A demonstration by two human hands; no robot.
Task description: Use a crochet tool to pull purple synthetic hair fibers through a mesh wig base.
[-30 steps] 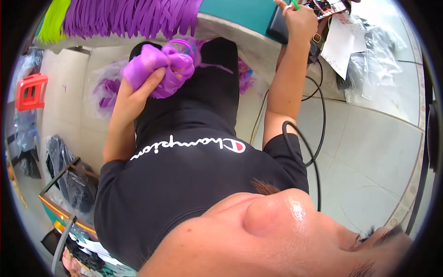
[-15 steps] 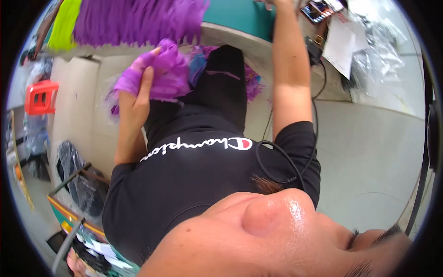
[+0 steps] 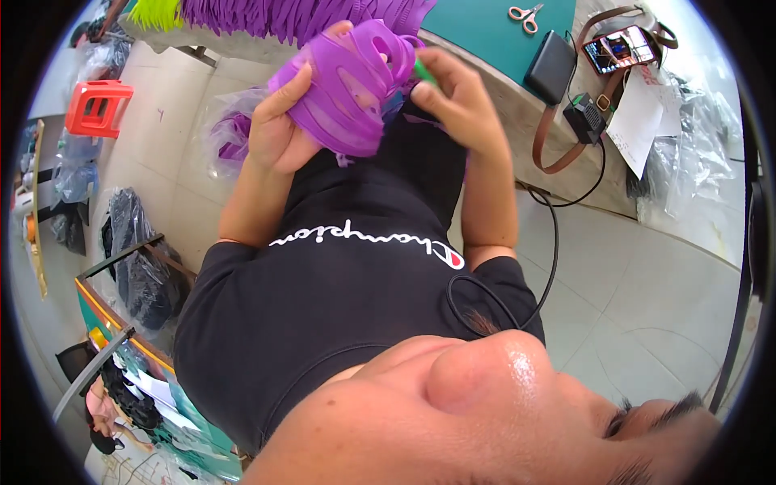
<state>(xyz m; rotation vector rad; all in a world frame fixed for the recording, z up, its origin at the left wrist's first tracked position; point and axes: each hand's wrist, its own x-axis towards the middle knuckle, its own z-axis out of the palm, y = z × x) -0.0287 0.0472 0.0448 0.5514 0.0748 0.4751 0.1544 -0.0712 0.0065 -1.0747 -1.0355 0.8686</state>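
Note:
A purple cut-out piece (image 3: 343,89), with slits and thin strips, is held up in front of my lap. My left hand (image 3: 279,121) grips its left side, thumb on the near face and fingers behind. At its right edge, my right hand (image 3: 469,101) closes around a slim green tool (image 3: 424,73); only part of it shows, so its kind is unclear. The tool's tip is near the purple strips, and whether it touches them is hidden. Beyond my hands, a row of purple strips (image 3: 283,16) hangs over the table edge, beside a lime-green bunch (image 3: 156,12).
Pink-handled scissors (image 3: 526,18) lie on the green mat (image 3: 477,28). To the right are a black case (image 3: 551,68), a phone (image 3: 621,50), a brown strap (image 3: 558,162), papers (image 3: 634,129) and clear plastic (image 3: 687,121). A red stool (image 3: 97,107) stands left; another person (image 3: 101,408) is lower left.
My right hand has come back from the table to the purple piece, now with the green tool in it. My left hand has moved right and up, spreading the piece out.

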